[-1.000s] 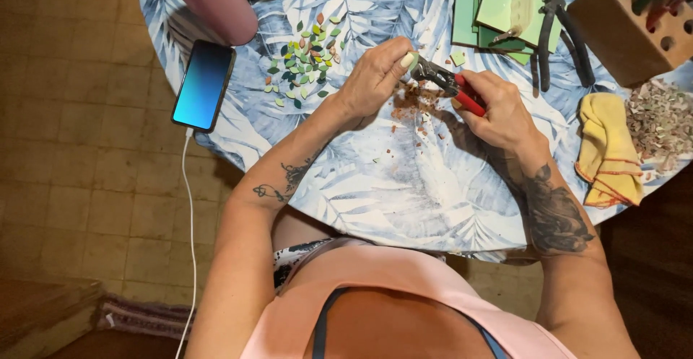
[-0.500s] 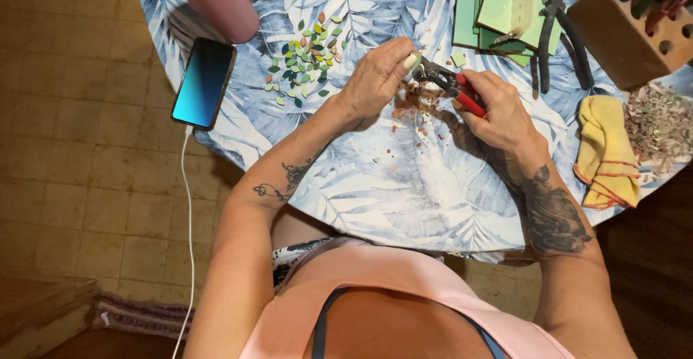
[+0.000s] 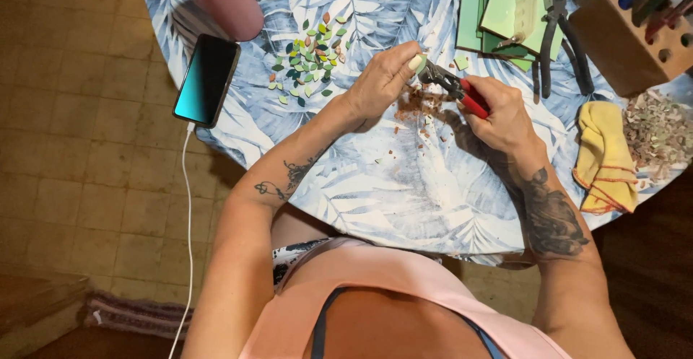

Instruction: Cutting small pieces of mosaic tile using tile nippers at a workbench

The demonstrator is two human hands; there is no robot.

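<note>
Leaf-printed cloth covers our round table [image 3: 375,186], set over a worn tile floor. Our right hand [image 3: 505,117] is closed around the red handles of a pair of nippers [image 3: 451,85], whose dark jaws meet a small pale tile piece [image 3: 417,62] pinched between the fingertips of our left hand [image 3: 379,81], above the middle of the table. Brown crumbs [image 3: 419,106] lie scattered just beneath, while a cluster of leaf-shaped chips [image 3: 307,59] in greens and orange sits finished toward the far left edge. Flat green tile sheets [image 3: 498,20] wait uncut at the far edge, suggesting much shaping remains. A yellow cloth [image 3: 603,153] lies crumpled near the right edge, and a phone [image 3: 207,79] rests at the left edge.
</note>
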